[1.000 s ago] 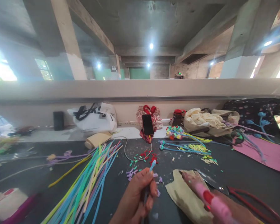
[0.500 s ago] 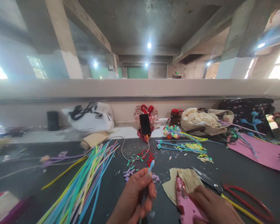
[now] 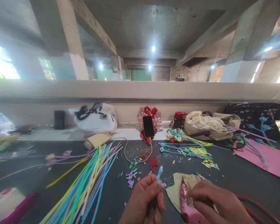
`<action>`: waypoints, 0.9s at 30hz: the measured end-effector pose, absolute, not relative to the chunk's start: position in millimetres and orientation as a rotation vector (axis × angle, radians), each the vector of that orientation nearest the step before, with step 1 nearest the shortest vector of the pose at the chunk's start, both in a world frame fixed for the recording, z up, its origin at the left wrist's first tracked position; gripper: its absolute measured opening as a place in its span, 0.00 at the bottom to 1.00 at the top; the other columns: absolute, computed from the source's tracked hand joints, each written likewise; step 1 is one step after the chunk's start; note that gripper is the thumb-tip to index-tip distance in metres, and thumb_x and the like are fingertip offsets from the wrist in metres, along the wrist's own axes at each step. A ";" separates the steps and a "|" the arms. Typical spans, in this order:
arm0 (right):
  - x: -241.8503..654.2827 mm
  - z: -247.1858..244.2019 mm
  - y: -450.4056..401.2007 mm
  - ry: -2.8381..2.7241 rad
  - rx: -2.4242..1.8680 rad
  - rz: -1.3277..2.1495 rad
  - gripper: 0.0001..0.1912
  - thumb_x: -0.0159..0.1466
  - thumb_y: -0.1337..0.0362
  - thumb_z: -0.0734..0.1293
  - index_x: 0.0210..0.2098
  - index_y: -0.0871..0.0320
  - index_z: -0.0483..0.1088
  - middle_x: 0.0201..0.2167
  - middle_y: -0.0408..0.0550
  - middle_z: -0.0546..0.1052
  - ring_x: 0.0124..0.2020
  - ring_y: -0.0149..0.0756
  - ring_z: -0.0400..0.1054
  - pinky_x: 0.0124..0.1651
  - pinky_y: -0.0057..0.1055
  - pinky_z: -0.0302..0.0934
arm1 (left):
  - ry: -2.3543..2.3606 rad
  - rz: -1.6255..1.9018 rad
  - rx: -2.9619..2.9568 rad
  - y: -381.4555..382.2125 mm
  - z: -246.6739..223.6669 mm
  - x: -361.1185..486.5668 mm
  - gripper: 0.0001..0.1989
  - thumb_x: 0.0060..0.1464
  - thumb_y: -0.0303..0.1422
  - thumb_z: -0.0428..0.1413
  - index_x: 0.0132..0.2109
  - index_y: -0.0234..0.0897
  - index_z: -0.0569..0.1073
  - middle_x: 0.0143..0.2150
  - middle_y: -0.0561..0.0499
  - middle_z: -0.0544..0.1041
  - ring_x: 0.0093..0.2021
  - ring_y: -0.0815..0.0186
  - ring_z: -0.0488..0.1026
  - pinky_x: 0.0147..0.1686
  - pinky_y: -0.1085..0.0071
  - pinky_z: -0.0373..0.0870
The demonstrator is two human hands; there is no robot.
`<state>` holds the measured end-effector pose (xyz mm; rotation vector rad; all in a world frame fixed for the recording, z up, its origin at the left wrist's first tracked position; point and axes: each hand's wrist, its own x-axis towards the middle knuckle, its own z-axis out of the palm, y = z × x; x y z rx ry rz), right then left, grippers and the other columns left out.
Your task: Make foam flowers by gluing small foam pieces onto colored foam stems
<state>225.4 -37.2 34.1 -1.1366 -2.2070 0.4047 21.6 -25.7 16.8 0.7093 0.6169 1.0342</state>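
Observation:
My left hand [image 3: 146,199] is closed in a pinch round a light-blue pipe cleaner [image 3: 159,173], its tip pointing up above the thumb. The lower part of the pipe cleaner is hidden by the fingers. A pink glue gun [image 3: 185,202] lies with its nozzle on a crumpled beige cloth [image 3: 174,191]. Over the glue gun's right side is my right hand [image 3: 214,199], fingers bent and drawn together; whatever is between them is hidden. Behind that hand, the red-handled scissors [image 3: 259,205] are mostly covered.
A bundle of coloured pipe cleaners [image 3: 84,183] lies to the left. Short red, green and purple cut pieces [image 3: 154,161] are scattered in the middle. Beyond them a phone [image 3: 148,126] leans on a patterned bag, with a cable attached. Pink sheet [image 3: 266,158] lies at right.
My right hand has shifted up from the glue gun's handle towards its front, now covering much of the scissors. My left hand still holds the pipe cleaner. The view has shifted slightly.

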 end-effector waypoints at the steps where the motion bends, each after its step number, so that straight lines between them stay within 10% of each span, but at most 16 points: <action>1: 218.1 39.0 -33.7 -2.183 -1.133 0.425 0.06 0.57 0.67 0.61 0.29 0.54 0.70 0.24 0.43 0.73 0.24 0.30 0.68 0.27 0.22 0.61 | 0.612 1.042 0.707 -26.1 15.8 22.9 0.11 0.49 0.36 0.53 0.25 0.35 0.63 0.13 0.57 0.69 0.07 0.79 0.59 0.08 0.85 0.49; 27: 196.5 60.2 17.2 -2.219 -0.889 0.567 0.07 0.59 0.69 0.60 0.27 0.58 0.67 0.24 0.42 0.69 0.27 0.29 0.63 0.30 0.24 0.56 | 1.027 1.095 0.943 -19.8 9.3 25.8 0.13 0.44 0.42 0.54 0.26 0.35 0.64 0.12 0.57 0.69 0.07 0.79 0.53 0.09 0.82 0.41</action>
